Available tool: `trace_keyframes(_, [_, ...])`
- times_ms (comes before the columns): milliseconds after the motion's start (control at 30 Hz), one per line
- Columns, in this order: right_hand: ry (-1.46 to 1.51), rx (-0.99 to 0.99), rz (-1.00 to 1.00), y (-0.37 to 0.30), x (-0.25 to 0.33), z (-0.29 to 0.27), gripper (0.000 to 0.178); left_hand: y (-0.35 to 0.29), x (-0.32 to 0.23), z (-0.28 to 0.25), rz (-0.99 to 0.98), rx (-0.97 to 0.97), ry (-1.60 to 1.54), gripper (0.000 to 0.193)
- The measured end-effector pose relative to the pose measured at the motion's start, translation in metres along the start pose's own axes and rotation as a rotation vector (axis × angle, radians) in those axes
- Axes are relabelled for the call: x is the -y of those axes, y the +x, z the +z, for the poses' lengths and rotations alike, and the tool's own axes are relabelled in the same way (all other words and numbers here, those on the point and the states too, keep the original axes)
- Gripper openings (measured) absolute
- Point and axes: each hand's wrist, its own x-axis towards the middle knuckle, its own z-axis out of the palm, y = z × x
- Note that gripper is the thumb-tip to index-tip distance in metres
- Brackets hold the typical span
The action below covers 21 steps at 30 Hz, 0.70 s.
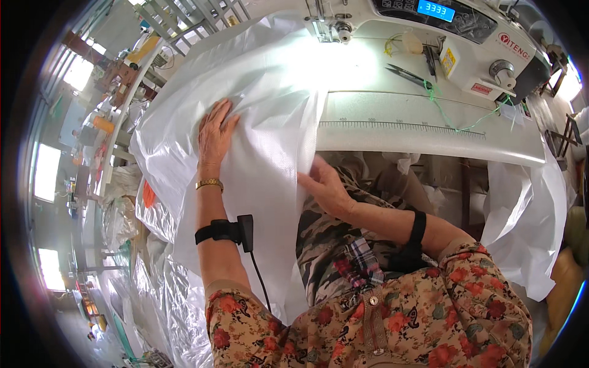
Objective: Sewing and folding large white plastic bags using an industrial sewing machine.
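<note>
White sheeting lies under a flat left hand, right hand (grip unclear) alongside.

Bright windows along left wall

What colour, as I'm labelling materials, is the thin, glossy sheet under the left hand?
The thin, glossy sheet is white, showing best in the head view.

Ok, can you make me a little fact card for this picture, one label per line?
Left hand: flat on the white sheet
Right hand: by the sheet's right edge; can't tell if gripping
Machine: white sewing machine with a lit blue screen
Machine table: dark tweezers-like tool, green thread
Left wrist: gold-coloured band
Clothes: flowery top; camouflage cloth over lap
</note>
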Motion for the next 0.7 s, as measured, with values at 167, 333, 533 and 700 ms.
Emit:
trace_keyframes(167, [-0.059,0.471,0.414,-0.022,-0.012,-0.010,0.036,-0.002,-0.002,-0.002,-0.019,-0.007,-0.013,0.046])
trace_keyframes(333, [-0.274,0.862,0.420,-0.040,-0.030,-0.022,0.036,-0.001,-0.002,-0.002,-0.023,-0.010,-0.018,0.048])
trace_keyframes(533, [-0.160,0.676,0.479,-0.051,0.115,-0.037,0.032,-0.003,0.004,-0.002,0.029,-0.019,-0.030,0.051])
trace_keyframes(700, [-0.407,0.716,0.094,-0.094,0.171,-0.120,0.039,-0.009,0.006,-0.001,0.057,-0.031,0.015,0.052])
